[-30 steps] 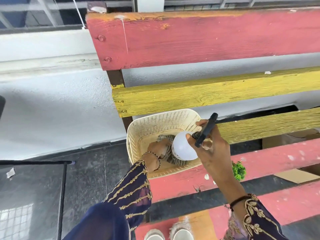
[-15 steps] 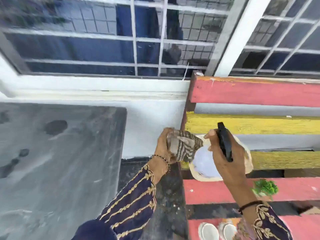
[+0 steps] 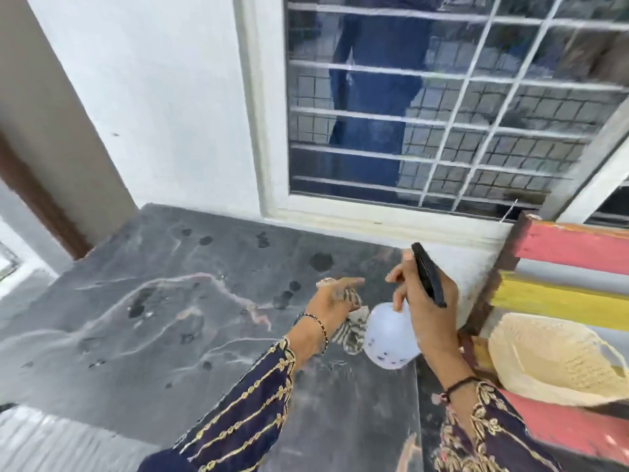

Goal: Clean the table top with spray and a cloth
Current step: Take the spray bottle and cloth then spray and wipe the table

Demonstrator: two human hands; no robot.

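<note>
Right hand (image 3: 427,311) clamped on spray bottle (image 3: 389,338) neck, above table top (image 3: 153,318) at 3 o'clock edge. Bottle looks light, slick plastic. Left hand (image 3: 332,301) pinches soft, limp cloth (image 3: 350,332); bunch it.

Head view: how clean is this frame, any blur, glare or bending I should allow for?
Head view: motion blur smears the window grille and the basket; wide-angle bending curves the wall and the table edges; the glass reflects a figure; light is soft and even; both hands, left and right, and the bottle read fairly sharp.
</note>
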